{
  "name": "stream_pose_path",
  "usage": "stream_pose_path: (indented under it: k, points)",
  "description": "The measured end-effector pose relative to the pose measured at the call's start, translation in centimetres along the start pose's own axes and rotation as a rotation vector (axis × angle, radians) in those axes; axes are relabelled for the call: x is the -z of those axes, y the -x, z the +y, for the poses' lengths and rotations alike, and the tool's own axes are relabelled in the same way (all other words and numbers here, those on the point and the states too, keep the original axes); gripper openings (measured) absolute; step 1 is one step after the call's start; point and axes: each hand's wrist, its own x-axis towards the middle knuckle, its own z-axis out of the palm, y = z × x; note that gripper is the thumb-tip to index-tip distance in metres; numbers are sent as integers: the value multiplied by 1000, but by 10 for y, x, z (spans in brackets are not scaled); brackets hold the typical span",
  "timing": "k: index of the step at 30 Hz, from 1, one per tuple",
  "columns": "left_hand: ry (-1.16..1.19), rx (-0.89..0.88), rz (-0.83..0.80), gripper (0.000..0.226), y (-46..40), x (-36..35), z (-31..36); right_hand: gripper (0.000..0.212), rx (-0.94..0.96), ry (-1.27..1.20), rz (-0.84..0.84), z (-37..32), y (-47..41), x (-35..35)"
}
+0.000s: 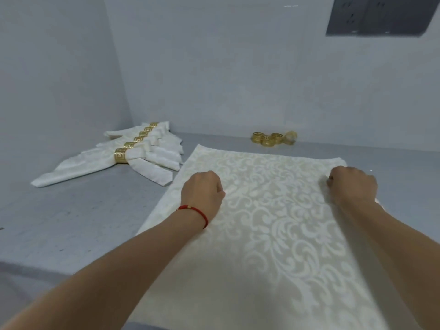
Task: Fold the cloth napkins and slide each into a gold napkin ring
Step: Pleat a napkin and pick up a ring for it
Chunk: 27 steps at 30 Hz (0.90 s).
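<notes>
A cream damask napkin (269,210) lies spread flat on the grey table (71,222) in front of me. My left hand (202,194), with a red cord bracelet at the wrist, rests on the napkin's left part with fingers curled under. My right hand (352,184) sits near the napkin's far right corner, fingers curled down onto the cloth. Whether either hand pinches fabric is hidden by the knuckles. Several loose gold napkin rings (271,138) stand at the back by the wall.
Several folded napkins in gold rings (133,153) lie fanned in the back left corner. White walls close off the back and left. A dark socket panel (381,15) is on the wall at upper right. The table's front edge runs at lower left.
</notes>
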Motion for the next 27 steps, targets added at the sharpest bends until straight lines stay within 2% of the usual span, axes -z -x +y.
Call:
stream_pose_path:
  k: [4, 7, 10, 13, 16, 17, 19, 20, 21, 22, 23, 24, 26, 27]
  points:
    - [-104, -85, 77, 12, -10, 3, 8, 6, 55, -124, 58, 8, -6, 0]
    - [-189, -113, 76, 8, -28, 12, 14, 11, 102, -168, 58, 27, -11, 0]
    - [-362, -118, 23, 14, -49, 15, 31, 18, 112, -134, -82, 51, -2, 15]
    - [-463, -124, -57, 22, -60, 9, 51, 13, 197, -27, -269, 62, 22, 44]
    - [-395, -92, -212, 30, -54, -1, 64, 11, 223, -39, -452, 67, 50, 69]
    - [-363, -83, -237, 33, -45, -2, 68, 15, 259, 46, -382, 69, 56, 71]
    - [-327, -116, -211, 45, -15, -3, 76, 24, 412, 177, -37, 73, 70, 70]
    - [-291, -158, -164, 49, 2, -4, 79, 25, 546, 34, 113, 72, 79, 69]
    - [-221, -220, -130, 49, 23, -4, 81, 24, 712, -172, 159, 70, 92, 69]
    - [-121, -302, -126, 47, 45, -3, 83, 23, 863, -356, 135, 67, 107, 73]
    - [-7, -405, -142, 44, 65, 0, 84, 25, 981, -475, 41, 62, 122, 77]
    - [84, -505, -188, 41, 81, 2, 83, 29, 1015, -539, -137, 57, 135, 80]
    - [181, -655, -298, 35, 104, 8, 78, 35, 968, -620, -499, 49, 154, 78]
    - [203, -689, -335, 29, 110, 10, 76, 34, 939, -632, -585, 47, 159, 74]
